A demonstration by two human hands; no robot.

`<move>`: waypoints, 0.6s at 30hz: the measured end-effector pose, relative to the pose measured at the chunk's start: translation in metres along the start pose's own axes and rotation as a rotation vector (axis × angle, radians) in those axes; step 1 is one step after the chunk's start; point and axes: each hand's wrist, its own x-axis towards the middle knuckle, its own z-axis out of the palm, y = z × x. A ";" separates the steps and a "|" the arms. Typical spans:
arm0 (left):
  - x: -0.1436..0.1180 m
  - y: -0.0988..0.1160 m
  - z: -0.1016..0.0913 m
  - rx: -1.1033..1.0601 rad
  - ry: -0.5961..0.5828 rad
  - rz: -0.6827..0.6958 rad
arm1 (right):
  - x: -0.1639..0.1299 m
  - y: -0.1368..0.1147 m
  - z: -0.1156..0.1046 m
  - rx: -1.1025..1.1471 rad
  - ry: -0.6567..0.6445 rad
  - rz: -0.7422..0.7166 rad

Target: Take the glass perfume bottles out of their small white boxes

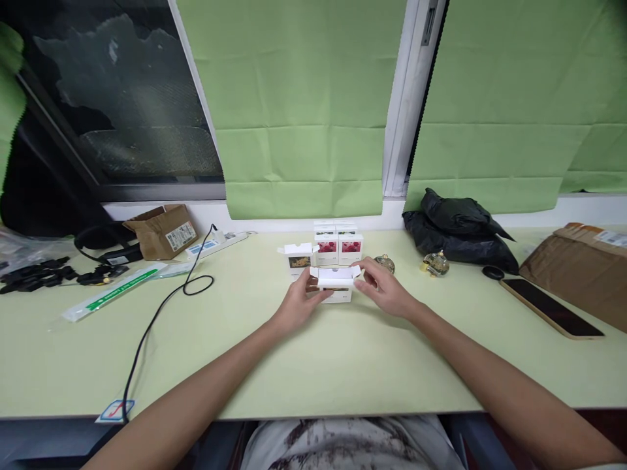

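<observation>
A small white box [337, 296] stands on the table in front of me with its top flaps up. My left hand [300, 301] grips its left side, thumb across the front. At its right top corner my right hand [385, 287] has its fingers curled on the edge of the flap. Just behind, to the left, is another white box [299, 260] with a dark picture and its lid flaps raised. Several closed white boxes with red pictures [339, 248] stand grouped behind. The inside of the held box is mostly hidden from this angle.
Two ornate glass bottles [435, 264] stand right of the boxes, near a black plastic bag [458, 228]. A phone [551, 308] and brown parcel [580, 274] lie far right. Left are a black cable [169, 297], power strip [218, 244], open carton [164, 233] and green-white packet [115, 292].
</observation>
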 end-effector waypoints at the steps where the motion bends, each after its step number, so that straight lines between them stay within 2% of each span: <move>1: 0.001 -0.001 -0.001 0.000 -0.002 0.008 | 0.000 -0.001 0.004 0.025 -0.005 0.016; 6: 0.002 0.000 -0.002 0.029 0.026 0.014 | -0.001 -0.004 0.019 0.143 0.010 0.049; 12: 0.002 0.002 -0.001 0.101 0.009 0.047 | -0.001 -0.011 0.025 0.135 0.105 0.125; 15: 0.002 0.004 -0.002 0.132 0.074 0.075 | 0.003 -0.005 0.025 0.086 0.205 0.136; 18: 0.003 0.009 -0.007 0.208 0.204 0.152 | 0.007 0.008 0.024 0.039 0.296 0.172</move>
